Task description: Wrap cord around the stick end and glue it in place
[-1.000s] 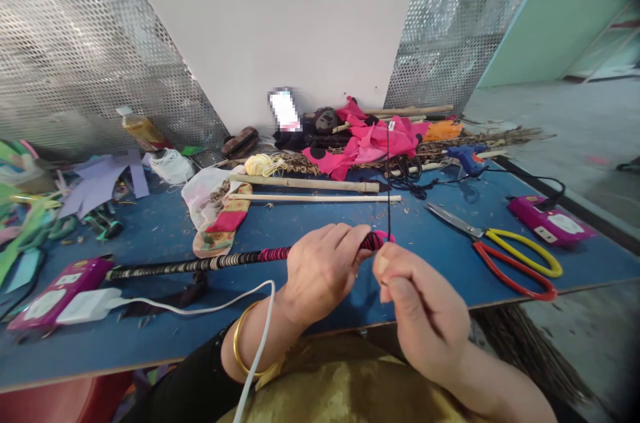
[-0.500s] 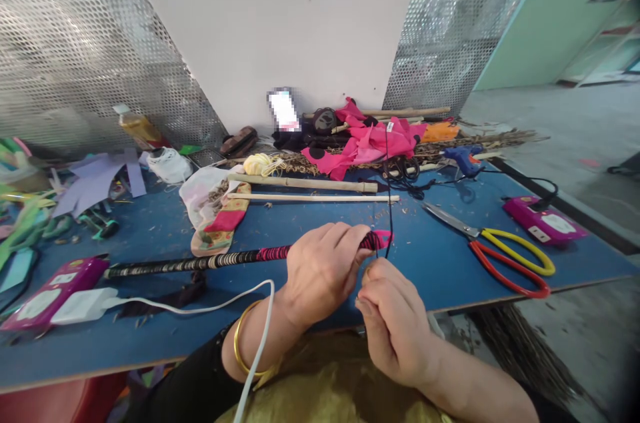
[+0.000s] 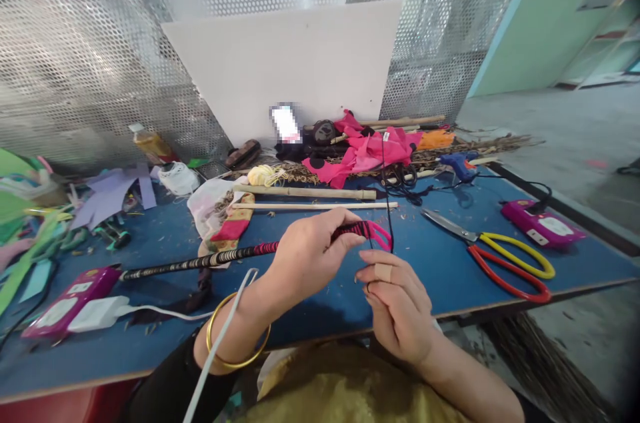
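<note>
My left hand (image 3: pixel 310 253) is closed around a stick wrapped in black, cream and pink cord (image 3: pixel 225 257), near its right end. That end finishes in a pink loop (image 3: pixel 381 234), and the stick tilts down to the left. A thin black cord (image 3: pixel 389 209) rises above the loop and also passes down beside it. Just below the loop, my right hand (image 3: pixel 400 299) has its fingers curled and pinched on the black cord, with a beige band round one finger. The cord's lower end is partly hidden by the fingers.
Large scissors (image 3: pixel 500 253) with red and yellow handles lie right, near a purple power box (image 3: pixel 543 224) and a blue glue gun (image 3: pixel 460 166). Bamboo sticks (image 3: pixel 310 192) and pink cloth (image 3: pixel 360 149) lie behind. A white cable (image 3: pixel 220 343) crosses my left forearm.
The stick's looped end has tilted up, showing more of the pink loop. My right hand has loosened from a tight fist and turned, still beside the loop. The view has shifted slightly.
</note>
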`<action>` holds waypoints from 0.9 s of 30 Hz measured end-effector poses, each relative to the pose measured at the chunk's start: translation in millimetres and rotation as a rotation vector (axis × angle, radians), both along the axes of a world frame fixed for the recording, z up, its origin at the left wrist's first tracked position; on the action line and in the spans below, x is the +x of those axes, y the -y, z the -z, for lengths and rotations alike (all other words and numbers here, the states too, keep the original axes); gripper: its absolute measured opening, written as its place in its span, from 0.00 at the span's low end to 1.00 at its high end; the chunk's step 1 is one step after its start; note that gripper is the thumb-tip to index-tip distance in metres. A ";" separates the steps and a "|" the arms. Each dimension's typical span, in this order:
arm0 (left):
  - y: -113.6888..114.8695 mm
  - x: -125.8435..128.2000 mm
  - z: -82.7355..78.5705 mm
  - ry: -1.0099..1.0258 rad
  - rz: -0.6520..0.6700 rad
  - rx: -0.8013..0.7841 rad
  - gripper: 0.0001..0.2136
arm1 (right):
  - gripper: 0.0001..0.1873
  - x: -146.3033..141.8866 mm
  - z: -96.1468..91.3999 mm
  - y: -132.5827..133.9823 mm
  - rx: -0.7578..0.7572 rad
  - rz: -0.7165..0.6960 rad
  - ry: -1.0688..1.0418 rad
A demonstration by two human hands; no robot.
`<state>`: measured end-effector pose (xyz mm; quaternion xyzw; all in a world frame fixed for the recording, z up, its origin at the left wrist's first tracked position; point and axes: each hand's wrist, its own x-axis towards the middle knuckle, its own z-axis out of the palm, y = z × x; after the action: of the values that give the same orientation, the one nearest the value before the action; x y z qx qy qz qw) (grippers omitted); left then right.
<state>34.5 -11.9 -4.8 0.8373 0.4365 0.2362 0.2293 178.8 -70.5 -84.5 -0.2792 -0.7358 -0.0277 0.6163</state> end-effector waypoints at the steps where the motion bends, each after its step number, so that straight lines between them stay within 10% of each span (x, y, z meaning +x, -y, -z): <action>1: -0.7 -0.2 -0.4 0.005 0.008 -0.012 0.08 | 0.13 -0.1 2.4 -1.3 0.019 0.013 0.019; 15: -5.1 4.3 6.9 -0.011 -0.050 -0.087 0.10 | 0.06 0.9 13.7 -13.7 0.020 0.119 0.163; 22: -7.8 1.8 -5.6 0.005 -0.049 -0.018 0.13 | 0.06 4.8 16.7 -6.7 0.127 -0.094 0.237; 27: -12.0 -1.4 -11.1 0.059 -0.003 -0.079 0.14 | 0.08 5.8 14.2 -7.8 -0.149 -0.290 -0.045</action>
<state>33.1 0.1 6.3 0.8196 0.4398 0.2437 0.2746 184.6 -62.7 -98.7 -0.2158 -0.7545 0.1225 0.6076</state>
